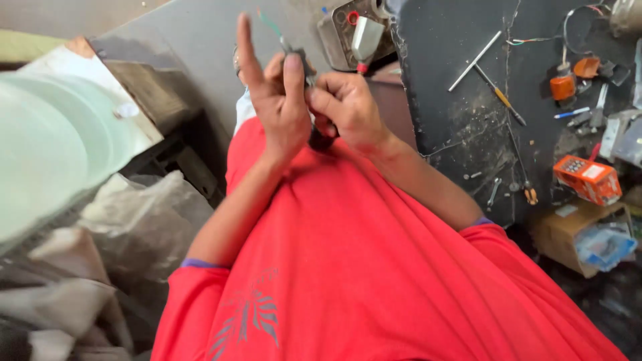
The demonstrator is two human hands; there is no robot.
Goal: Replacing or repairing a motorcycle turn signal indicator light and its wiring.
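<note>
We see both hands close on a small dark part with a green wire, held over a red shirt.
Left hand (277, 100) and right hand (348, 107) pinch the part (302, 61), index raised; fingers hide most of it, wire (269, 23) blurred.

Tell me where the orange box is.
In the head view, the orange box sits at the right edge of the dark workbench, above a cardboard carton and right of the long screwdriver.

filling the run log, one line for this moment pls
left hand: grips small dark part | right hand: pinches same part | wires: stick up | bench: tools behind
</note>
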